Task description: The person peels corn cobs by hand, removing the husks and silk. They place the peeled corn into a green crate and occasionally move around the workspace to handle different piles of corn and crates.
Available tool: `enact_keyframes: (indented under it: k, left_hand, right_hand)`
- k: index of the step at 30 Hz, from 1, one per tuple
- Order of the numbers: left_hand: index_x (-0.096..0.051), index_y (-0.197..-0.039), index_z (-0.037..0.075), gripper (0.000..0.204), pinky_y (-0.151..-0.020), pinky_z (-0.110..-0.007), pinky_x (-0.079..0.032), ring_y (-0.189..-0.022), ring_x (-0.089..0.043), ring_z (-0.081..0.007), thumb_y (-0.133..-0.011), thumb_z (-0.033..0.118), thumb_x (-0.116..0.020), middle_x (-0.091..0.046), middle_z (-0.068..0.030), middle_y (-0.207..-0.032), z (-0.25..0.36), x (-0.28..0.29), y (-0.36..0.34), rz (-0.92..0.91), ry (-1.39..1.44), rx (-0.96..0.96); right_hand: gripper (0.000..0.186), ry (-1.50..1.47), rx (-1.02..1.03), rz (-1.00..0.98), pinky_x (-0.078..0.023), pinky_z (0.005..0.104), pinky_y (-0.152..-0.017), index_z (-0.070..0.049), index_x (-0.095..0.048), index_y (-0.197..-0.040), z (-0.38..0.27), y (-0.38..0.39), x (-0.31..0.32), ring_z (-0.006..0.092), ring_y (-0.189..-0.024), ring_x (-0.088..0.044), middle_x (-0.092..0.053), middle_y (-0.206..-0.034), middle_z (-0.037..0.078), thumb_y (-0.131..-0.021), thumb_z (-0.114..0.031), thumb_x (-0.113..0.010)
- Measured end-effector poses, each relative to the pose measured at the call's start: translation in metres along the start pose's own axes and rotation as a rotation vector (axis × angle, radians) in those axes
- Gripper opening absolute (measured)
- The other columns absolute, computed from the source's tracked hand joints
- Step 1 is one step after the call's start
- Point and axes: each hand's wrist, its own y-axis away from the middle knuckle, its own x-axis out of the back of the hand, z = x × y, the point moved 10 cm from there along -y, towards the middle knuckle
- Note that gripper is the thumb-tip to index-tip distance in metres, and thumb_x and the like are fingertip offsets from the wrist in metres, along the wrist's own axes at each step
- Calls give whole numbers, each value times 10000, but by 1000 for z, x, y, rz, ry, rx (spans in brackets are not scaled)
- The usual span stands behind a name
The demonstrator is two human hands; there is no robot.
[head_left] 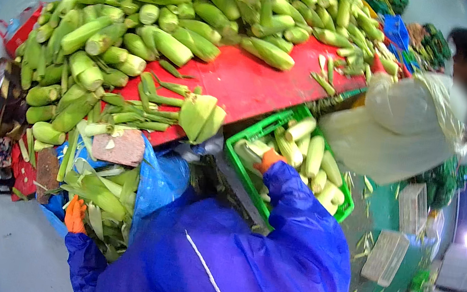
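Note:
My right hand, in an orange glove, reaches into the green crate at the right. Its fingers are closed on a peeled ear of corn, partly hidden by the hand. Several other pale peeled ears lie in that crate. At the lower left, my left hand, also gloved in orange, is beside loose green corn husks heaped in a blue bag. Its fingers look stretched out, with nothing visible in them.
A big pile of unpeeled corn covers much of the red table. Two bricks, one pinkish and one darker, lie near the bag. Another person in a pale apron stands at the right. White crates stand beyond.

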Motion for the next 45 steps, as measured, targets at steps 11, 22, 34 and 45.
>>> enact_keyframes:
  k: [11,22,34,45]
  left_hand:
    - [-406,-1377,-55,528,-1031,-311,-370,-1218,-485,-220,-937,208,-536,-486,-181,-1356,-32,-18,31,232,-81,-20]
    - [-380,-1394,-40,499,-1047,-328,-358,-1245,-465,-238,-957,145,-533,-448,-175,-1389,17,-13,110,505,60,-97]
    - [-525,-1303,-10,439,-897,-264,-439,-1056,-559,-159,-925,202,-593,-593,-98,-1213,0,-9,159,606,224,27]
    - [-295,-1460,105,577,-996,-428,-399,-1266,-449,-284,-992,443,-292,-433,-134,-1422,189,-170,62,-121,929,-138]
  right_hand:
    - [548,-491,127,203,-477,400,-893,-40,-563,-1253,-44,-78,113,346,-1033,-620,-650,-1079,222,-848,-404,-622]
    - [732,-117,530,132,-479,424,-901,32,-410,-1276,-323,-241,138,389,-1045,-603,-591,-1169,268,-767,-408,-697]
    - [543,-536,348,-404,-454,340,-482,1,-699,-713,-332,-273,65,230,-475,-582,-625,-579,114,-709,-542,-722]
    - [583,-1043,790,-1061,-397,274,-478,-42,-645,-695,-436,55,31,159,-482,-530,-569,-534,67,-837,-600,-556]
